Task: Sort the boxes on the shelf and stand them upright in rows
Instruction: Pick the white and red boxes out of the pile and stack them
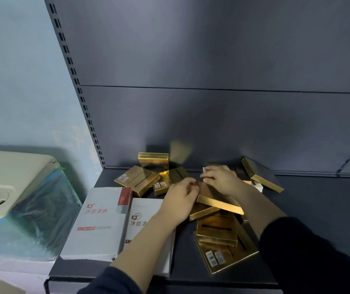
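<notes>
Left hand [180,197] and right hand [220,179] grip 1 gold box [220,204]: light, stiff, probably slick; hold its long edges.

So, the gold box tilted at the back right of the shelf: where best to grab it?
Probably across its long narrow sides, from the right. The tilted gold box looks propped up, its edge exposed with bare shelf beside it; the right hand and the pile crowd its left.

Two large boxes [97,221] lie front-left on the shelf [307,209] — small boxes [218,230] heaped right of them
</notes>
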